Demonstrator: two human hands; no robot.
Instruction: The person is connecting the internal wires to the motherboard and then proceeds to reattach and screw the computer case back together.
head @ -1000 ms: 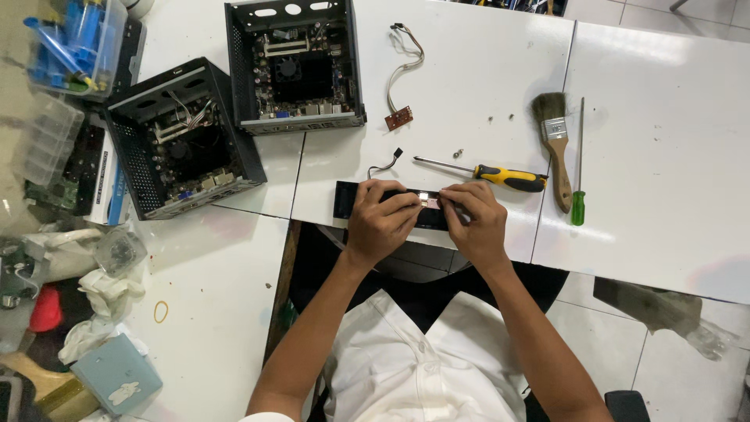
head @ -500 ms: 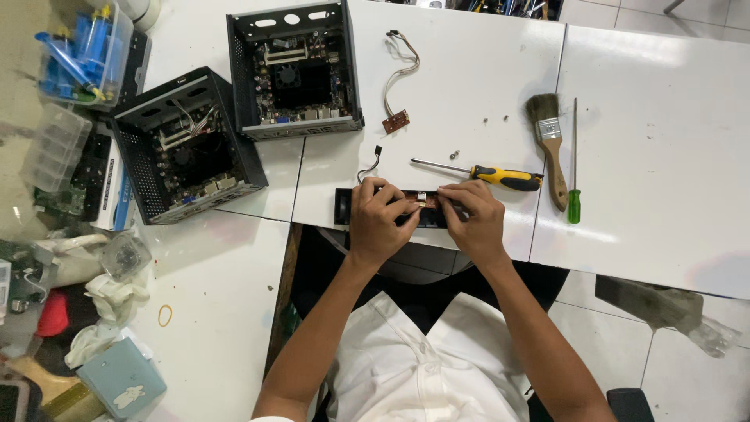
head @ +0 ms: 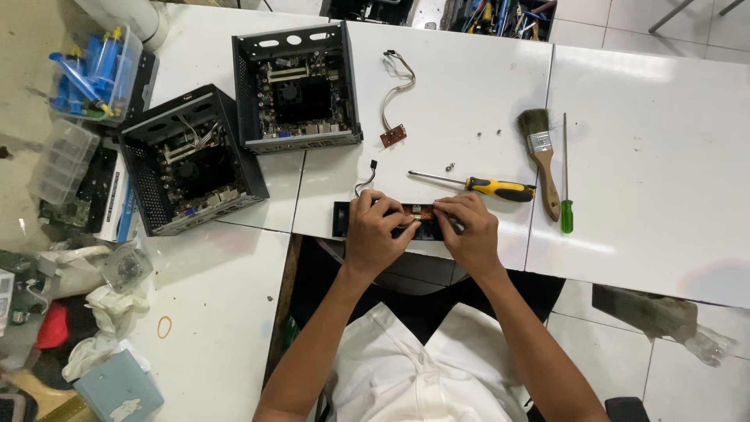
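A long black panel (head: 341, 219) lies along the near edge of the white table (head: 461, 94). My left hand (head: 373, 234) grips its middle from the left, and my right hand (head: 469, 233) grips it from the right. Between my fingertips sits a small brown circuit board (head: 419, 212) on the panel. A thin black cable with a plug (head: 366, 178) runs up from the panel's left part. My hands hide the panel's right end.
A yellow-handled screwdriver (head: 484, 186), a paintbrush (head: 541, 152) and a green screwdriver (head: 566, 176) lie to the right. Two open black computer cases (head: 295, 86) (head: 191, 160) stand at the left. A wired small board (head: 393, 134) and loose screws (head: 450, 166) lie beyond my hands. Clutter fills the left edge.
My hands stay on the panel with small finger shifts over the brown board. The view has shifted slightly; the tools and cases have not moved.
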